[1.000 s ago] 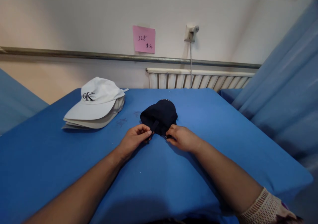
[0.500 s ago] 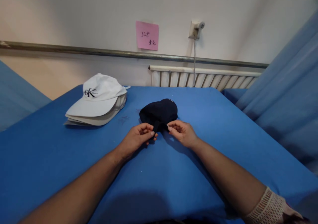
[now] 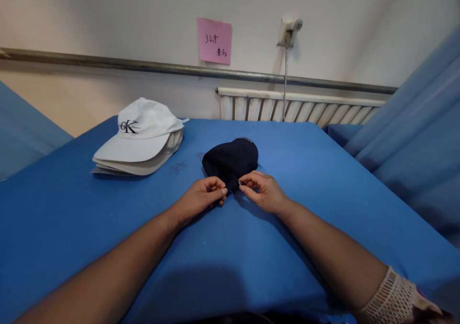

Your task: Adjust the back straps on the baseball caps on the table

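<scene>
blue surface point(image 3: 201, 276) fills most of the lower view, pale wall point(image 3: 151, 17) behind it. blue curtain point(image 3: 420, 137) hangs on the r side, more blue cloth point(image 3: 28, 127) at far l. metal rail point(image 3: 143, 66) runs across the wall; white radiator point(image 3: 262, 107) below it, behind the surface's far edge.

white caps point(image 3: 143, 132) sit stacked on the l part of the surface, brims toward the near l, top one w/ a black "ck" logo on its front. dark cap point(image 3: 230, 157) lies approx mid-surface, well apart from the stack, its rounded brim on the far side w/ small white lettering along the edge, back end toward the person.

left hand point(image 3: 203, 197) at the cap's near end: thumb + fingers pinching the l part of the strap point(image 3: 232, 184). right hand point(image 3: 264, 192) just beside it: thumb + index pinching a small shiny bit at the strap's r side, other fingers curled. lacy cream cuff point(image 3: 388, 297) on the r arm.

pink note point(image 3: 214, 41) w/ handwriting is on the wall above the rail; socket point(image 3: 287, 32) to its r, w/ a plug in it + thin cord point(image 3: 285, 84) hanging down past the rail, in front of the radiator.
</scene>
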`<act>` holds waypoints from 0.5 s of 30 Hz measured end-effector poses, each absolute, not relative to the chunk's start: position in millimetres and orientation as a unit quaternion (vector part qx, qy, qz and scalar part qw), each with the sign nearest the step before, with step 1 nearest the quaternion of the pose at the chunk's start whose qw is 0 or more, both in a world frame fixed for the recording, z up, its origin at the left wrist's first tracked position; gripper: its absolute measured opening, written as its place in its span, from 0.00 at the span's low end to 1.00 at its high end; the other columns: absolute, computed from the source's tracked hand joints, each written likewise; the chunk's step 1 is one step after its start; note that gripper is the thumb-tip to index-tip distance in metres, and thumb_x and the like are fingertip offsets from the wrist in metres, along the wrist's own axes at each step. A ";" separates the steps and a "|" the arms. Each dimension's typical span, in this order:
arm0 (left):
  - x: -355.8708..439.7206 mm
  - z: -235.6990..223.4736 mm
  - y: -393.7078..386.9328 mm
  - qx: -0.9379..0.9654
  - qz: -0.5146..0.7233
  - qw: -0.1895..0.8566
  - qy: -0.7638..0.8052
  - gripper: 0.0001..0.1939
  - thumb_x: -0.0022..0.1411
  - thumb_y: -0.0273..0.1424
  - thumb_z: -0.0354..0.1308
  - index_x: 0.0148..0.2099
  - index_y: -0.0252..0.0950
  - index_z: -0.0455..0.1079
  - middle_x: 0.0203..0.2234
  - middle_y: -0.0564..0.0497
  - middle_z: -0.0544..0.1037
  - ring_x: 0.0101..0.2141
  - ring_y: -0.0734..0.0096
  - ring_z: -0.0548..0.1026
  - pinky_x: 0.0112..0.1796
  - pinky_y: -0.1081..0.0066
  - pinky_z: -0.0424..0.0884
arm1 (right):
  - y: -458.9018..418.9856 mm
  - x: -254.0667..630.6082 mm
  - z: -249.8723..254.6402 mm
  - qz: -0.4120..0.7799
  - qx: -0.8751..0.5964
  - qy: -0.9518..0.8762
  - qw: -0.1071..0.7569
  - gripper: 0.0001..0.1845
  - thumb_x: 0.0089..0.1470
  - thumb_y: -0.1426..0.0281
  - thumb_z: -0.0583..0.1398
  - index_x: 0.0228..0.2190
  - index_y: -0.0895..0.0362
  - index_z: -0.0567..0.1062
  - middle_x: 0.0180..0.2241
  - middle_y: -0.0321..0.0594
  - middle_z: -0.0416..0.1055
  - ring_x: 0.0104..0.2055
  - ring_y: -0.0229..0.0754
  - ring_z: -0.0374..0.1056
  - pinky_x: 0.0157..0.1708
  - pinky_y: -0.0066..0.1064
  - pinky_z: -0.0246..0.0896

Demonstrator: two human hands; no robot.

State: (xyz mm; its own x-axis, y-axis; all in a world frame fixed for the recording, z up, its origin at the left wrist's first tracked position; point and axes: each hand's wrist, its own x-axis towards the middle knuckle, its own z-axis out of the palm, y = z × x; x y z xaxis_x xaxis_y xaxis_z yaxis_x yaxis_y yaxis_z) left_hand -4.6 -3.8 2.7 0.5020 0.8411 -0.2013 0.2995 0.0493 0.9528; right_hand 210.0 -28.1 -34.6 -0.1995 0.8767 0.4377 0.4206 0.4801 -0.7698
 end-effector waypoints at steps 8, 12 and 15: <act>-3.7 2.9 -4.1 0.652 0.230 0.572 0.442 0.13 0.56 0.40 0.61 0.35 0.34 0.68 0.23 0.54 0.74 0.24 0.75 0.68 0.26 0.73 0.58 | -28.0 211.6 -36.8 0.267 -0.448 -0.744 0.417 0.06 0.54 0.71 0.63 0.37 0.55 0.75 0.33 0.37 0.71 0.31 0.35 0.68 0.33 0.28 0.66; -3.8 2.1 -3.1 0.660 0.224 0.567 0.439 0.14 0.56 0.40 0.61 0.35 0.34 0.69 0.23 0.54 0.74 0.24 0.75 0.67 0.26 0.73 0.59 | -30.5 211.7 -33.8 0.251 -0.470 -0.746 0.398 0.05 0.54 0.72 0.63 0.36 0.55 0.75 0.29 0.35 0.71 0.28 0.34 0.66 0.30 0.27 0.63; -4.6 1.4 -1.9 0.663 0.226 0.563 0.439 0.14 0.56 0.41 0.61 0.34 0.34 0.69 0.23 0.54 0.73 0.23 0.76 0.66 0.25 0.73 0.58 | -31.9 212.9 -30.8 0.243 -0.475 -0.750 0.391 0.05 0.55 0.72 0.62 0.36 0.55 0.75 0.30 0.36 0.72 0.29 0.35 0.67 0.31 0.27 0.63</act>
